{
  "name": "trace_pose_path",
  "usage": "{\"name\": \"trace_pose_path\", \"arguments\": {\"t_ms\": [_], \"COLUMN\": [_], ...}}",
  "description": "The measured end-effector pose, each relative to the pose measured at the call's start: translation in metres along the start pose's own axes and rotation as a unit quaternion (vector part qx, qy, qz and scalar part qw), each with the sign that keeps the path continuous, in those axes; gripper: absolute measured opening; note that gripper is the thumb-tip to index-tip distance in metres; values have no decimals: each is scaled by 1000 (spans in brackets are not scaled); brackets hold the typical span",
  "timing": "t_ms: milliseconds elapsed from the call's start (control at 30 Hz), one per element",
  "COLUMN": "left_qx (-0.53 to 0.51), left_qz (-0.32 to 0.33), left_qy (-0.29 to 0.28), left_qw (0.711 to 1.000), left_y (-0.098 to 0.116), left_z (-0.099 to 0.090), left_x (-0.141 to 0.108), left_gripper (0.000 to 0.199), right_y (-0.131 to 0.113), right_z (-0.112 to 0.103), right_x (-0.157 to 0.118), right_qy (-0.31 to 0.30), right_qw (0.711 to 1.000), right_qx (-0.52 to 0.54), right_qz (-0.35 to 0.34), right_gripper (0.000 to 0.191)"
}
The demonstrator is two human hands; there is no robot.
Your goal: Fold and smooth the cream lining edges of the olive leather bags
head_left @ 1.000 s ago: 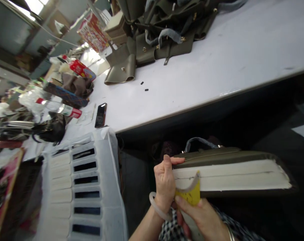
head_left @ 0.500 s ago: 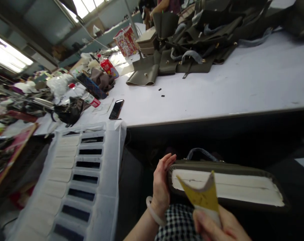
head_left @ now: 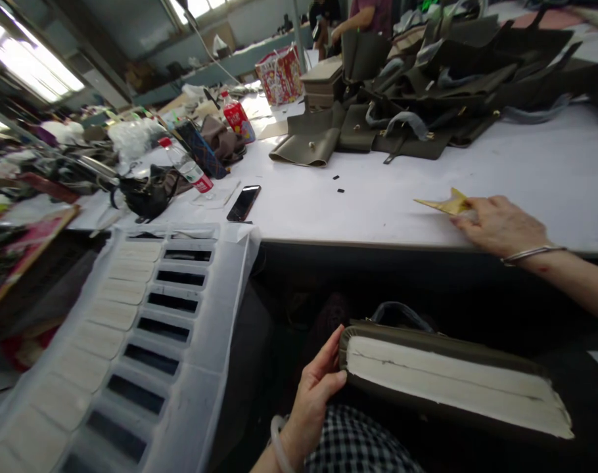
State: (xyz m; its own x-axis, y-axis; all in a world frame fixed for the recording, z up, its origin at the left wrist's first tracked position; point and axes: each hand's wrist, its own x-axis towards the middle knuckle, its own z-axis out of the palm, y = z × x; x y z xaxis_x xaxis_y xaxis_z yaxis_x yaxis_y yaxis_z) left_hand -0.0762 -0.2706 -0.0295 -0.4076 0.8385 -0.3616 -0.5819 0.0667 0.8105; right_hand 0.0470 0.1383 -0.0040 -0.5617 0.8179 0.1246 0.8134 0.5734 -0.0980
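Observation:
My left hand (head_left: 317,384) grips the left end of a dark olive handbag (head_left: 427,341), thumb on the near side and fingers on the far side. The bag lies tilted at my lap, its white base panel (head_left: 457,381) facing up, with a dark line along it. A wrapped handle (head_left: 402,309) loops out behind. Over the table's front edge, my right hand (head_left: 501,226) is closed round a yellow piece with a notched, two-pointed end (head_left: 449,202); its exact kind I cannot make out. That hand is apart from the bag.
At left stands a plastic-covered rack (head_left: 200,341) carrying several pale flat pieces (head_left: 99,338). On the white table (head_left: 368,217) lie a phone (head_left: 244,203), bottles (head_left: 193,172) and a heap of olive bag parts (head_left: 441,98). A person (head_left: 361,20) is at the back.
My right hand has moved from over the bag's base up and right to the table edge, still holding the yellow piece. My left thumb now presses the bag's near side.

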Motion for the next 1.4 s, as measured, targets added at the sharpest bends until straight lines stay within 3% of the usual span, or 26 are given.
{"name": "trace_pose_path", "arguments": {"t_ms": [267, 433, 533, 667, 800, 900, 1000, 1067, 1167, 1200, 1333, 1400], "left_qx": [-27, -15, 5, 18, -2, 7, 34, 51, 79, 86, 82, 63], "left_qz": [-24, -22, -26, -23, -36, -36, -24, -7, 33, 45, 44, 26], "left_qy": [36, 105, 132, 132, 151, 147, 112, 89, 62, 47, -37, -48], "left_qw": [999, 994, 991, 991, 988, 988, 993, 995, 994, 994, 995, 997], "left_y": [0, 2, 5, 6, 0, -3, -4, -6, -9, -10, -7, -3], "left_z": [6, 20, 25, 24, 16, 12, 7, 3, -3, -4, -11, -11], "left_x": [-3, -1, 4, 5, 9, 13, 17, 19, 21, 21, 23, 30], "left_gripper": [59, 59, 62, 60, 59, 57, 54, 54, 55, 56, 61, 60], "right_y": [-4, -2, -8, -9, 13, 20, 9, -4, -22, -27, -30, -25], "right_z": [26, 31, 29, 10, -15, -30, -34, -30, -20, -17, -7, -4], "right_x": [-14, -17, -16, -17, -58, -125, -195, -226, -247, -248, -243, -244], "right_qy": [71, 96, 73, 28, 45, 6, -38, -78, -96, -85, -39, -41], "right_qw": [994, 989, 996, 986, 966, 925, 873, 808, 680, 653, 611, 612], "right_qx": [-63, -81, 11, 167, 244, 357, 454, 538, 655, 671, 677, 675], "right_qz": [-50, -78, -53, -4, 75, 128, 176, 225, 314, 339, 408, 409], "right_gripper": [55, 60, 61, 50, 45, 49, 54, 52, 46, 46, 51, 53]}}
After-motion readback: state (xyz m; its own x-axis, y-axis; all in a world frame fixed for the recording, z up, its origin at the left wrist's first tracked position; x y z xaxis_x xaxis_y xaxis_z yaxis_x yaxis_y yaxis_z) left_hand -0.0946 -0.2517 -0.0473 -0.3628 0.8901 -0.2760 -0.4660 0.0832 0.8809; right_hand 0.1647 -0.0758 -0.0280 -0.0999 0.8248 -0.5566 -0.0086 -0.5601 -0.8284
